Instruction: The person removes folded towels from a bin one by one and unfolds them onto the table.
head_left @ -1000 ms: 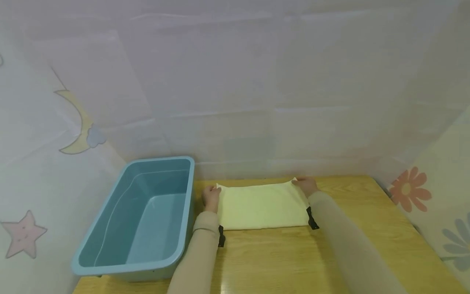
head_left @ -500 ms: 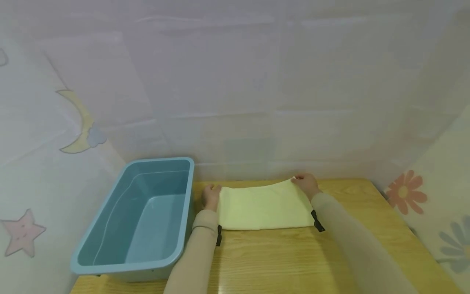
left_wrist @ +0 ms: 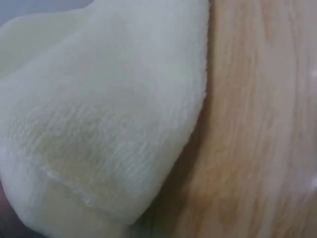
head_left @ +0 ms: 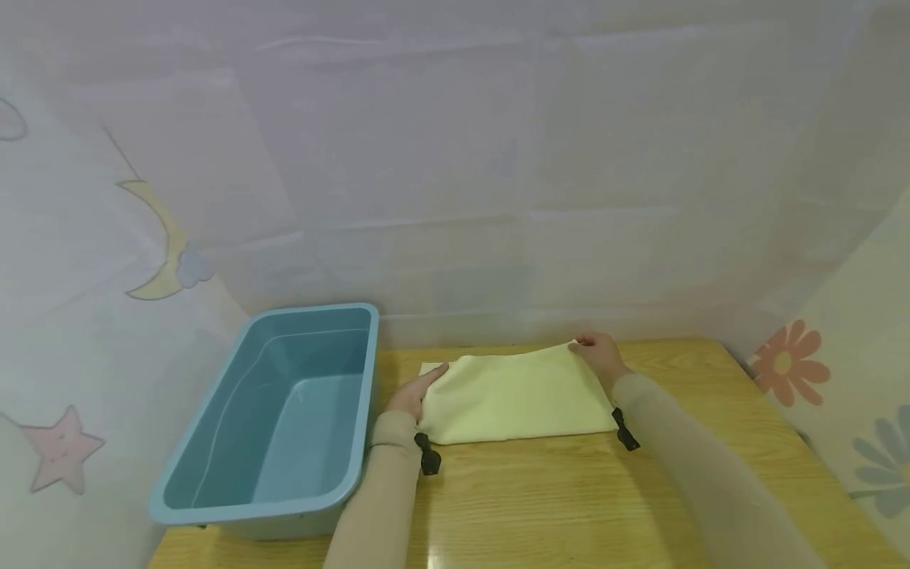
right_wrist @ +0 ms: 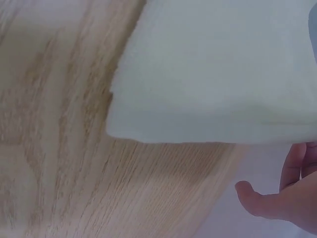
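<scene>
A pale yellow towel lies folded on the wooden table, its left end raised and rounded. My left hand is at that left end, one digit stretched along the lifted cloth and the other fingers hidden by it. A small strip of a lower layer shows behind this digit. At the far right corner, my right hand pinches the towel's edge. In the left wrist view, the fluffy towel curls over beside the table. The right wrist view has the right hand at the towel's edge, one digit held apart.
A deep light-blue plastic tub stands left of the towel, close to the left forearm. Wooden table extends in front of the towel and to its right. A pale printed sheet hangs behind the table and along both sides.
My left hand has left the far left corner and moved nearer along the left edge, where the cloth now rises. My right hand has stayed at the far right corner.
</scene>
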A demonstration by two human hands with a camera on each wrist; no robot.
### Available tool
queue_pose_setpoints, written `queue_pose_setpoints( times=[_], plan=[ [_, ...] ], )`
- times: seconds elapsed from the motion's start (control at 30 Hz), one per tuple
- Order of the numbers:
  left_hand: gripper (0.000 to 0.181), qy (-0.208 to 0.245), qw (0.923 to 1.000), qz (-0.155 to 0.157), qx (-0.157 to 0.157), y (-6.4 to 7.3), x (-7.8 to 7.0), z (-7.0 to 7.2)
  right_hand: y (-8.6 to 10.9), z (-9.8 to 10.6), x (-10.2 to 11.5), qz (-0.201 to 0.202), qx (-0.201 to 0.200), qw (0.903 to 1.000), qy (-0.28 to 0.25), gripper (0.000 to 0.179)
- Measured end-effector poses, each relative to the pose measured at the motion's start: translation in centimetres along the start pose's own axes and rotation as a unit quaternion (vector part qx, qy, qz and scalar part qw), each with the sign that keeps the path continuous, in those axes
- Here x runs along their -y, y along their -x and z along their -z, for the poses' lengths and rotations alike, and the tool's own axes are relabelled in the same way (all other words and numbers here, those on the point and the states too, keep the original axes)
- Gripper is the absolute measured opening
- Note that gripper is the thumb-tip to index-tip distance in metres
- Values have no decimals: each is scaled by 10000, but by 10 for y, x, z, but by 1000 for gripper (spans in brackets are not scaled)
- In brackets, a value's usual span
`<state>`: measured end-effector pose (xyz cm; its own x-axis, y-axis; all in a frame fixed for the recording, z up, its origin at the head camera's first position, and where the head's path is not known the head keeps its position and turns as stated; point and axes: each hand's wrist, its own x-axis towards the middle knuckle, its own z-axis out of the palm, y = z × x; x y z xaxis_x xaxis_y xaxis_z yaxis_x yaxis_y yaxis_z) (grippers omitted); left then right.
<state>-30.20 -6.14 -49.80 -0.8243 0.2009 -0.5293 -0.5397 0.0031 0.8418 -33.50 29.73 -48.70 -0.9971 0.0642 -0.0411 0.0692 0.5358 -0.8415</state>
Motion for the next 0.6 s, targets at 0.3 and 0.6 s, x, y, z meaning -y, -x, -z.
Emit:
queue_pose_setpoints(
  times=[0.3, 0.6],
  plan=[
    [63, -37, 9992, -364, -163, 12, 4, -13, 8, 8, 1, 141, -99, 9997, 155, 40],
    [22, -387, 9650, -2185, -1399, 39, -1, -19, 34, 25, 28, 493, 203, 9978, 386, 39]
  ],
)
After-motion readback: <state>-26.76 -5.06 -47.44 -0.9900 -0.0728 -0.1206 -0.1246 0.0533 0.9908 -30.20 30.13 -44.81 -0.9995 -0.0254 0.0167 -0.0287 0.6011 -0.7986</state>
